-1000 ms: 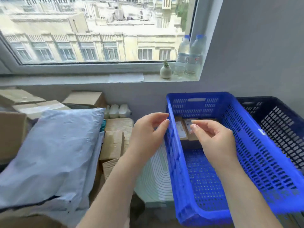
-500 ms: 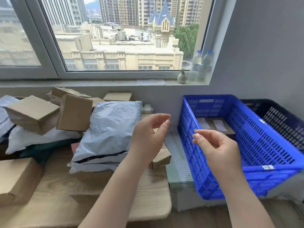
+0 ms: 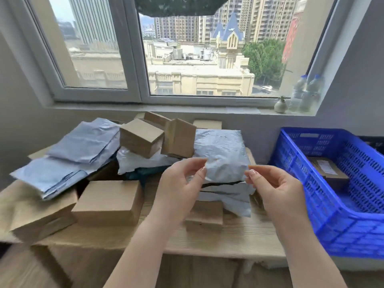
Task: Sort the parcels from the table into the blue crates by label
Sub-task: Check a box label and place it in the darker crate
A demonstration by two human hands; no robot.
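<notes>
both hands up over the near right part of the light wooden table, empty. left hand and right hand loosely curled, thumb and forefinger of each narrowly apart, holding nothing, hovering in front of the pale grey-blue plastic mailer bag lying toward the right edge. looks like the reach for the next parcel.

to do it well: take that top mailer by its two near corners, one in each hand, not by the slack middle, since soft film will sag and slip. lift straight up, clear of the second grey mailer under it and the small brown cardboard box at the near edge, so nothing gets dragged off. mind the two brown cardboard boxes perched tilted on the pile just left; likely to topple if the bag beneath shifts. turn it over to find the label before choosing; none visible on this face.

bright blue perforated plastic crate waiting just off the right edge, labelled cardboard box already inside. more grey mailers and boxes unsorted toward the left edge.
</notes>
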